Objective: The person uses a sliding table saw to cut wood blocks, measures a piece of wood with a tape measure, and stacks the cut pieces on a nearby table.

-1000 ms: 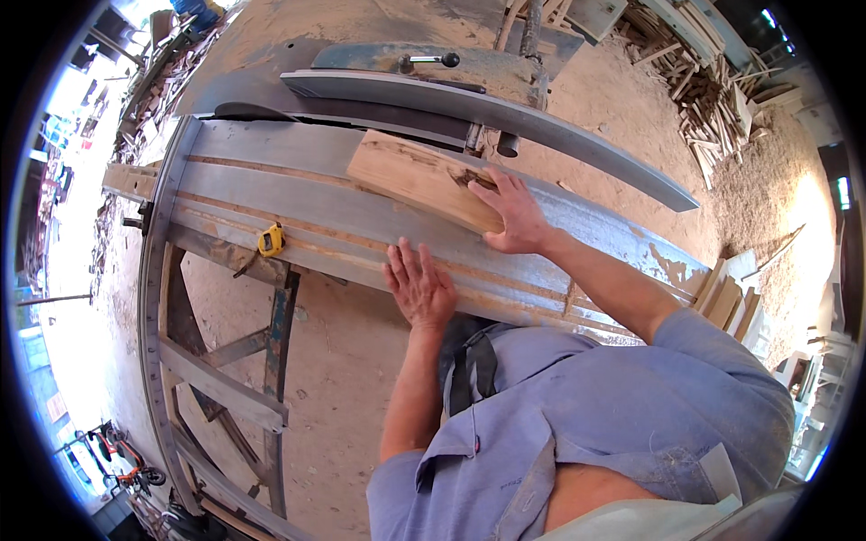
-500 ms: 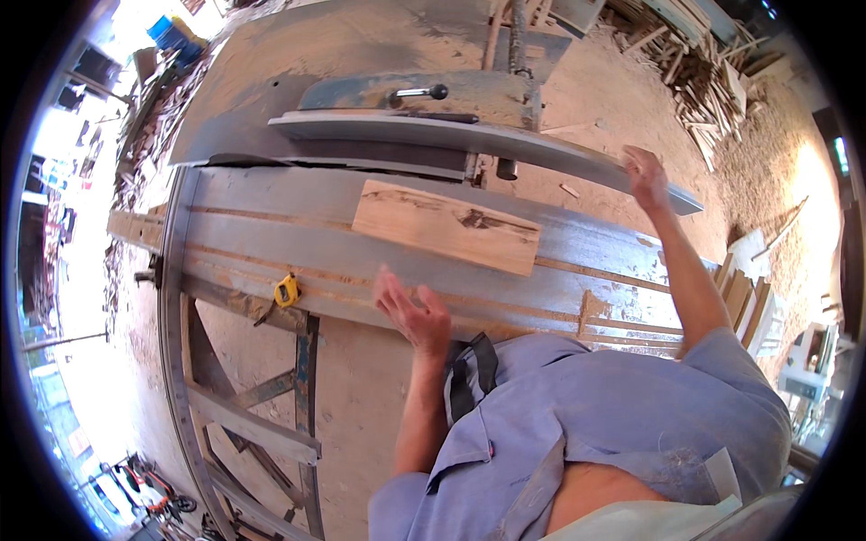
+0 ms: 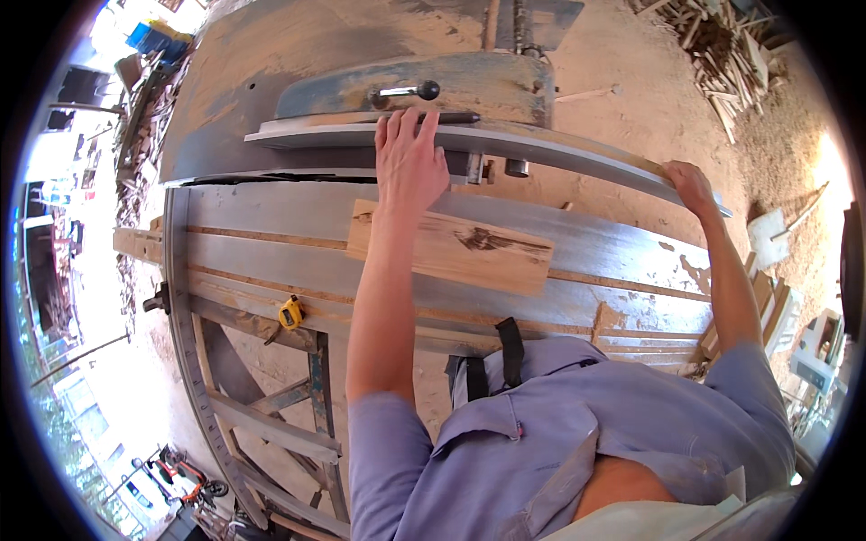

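The step in hand seems to be setting the long metal bar [image 3: 559, 149] that runs along the far side of the metal table [image 3: 271, 207]. The person's left hand [image 3: 410, 171] reaches over the board [image 3: 487, 254], its fingers slightly spread and hooked over the bar's top edge, the thumb on the near side. The right hand [image 3: 691, 187] is curled around the bar near its right end; how tightly either hand grips, one cannot tell. The wooden board lies flat on the table, untouched, between bar and person. Shifting the bar would call for even pressure from both hands, keeping it straight.
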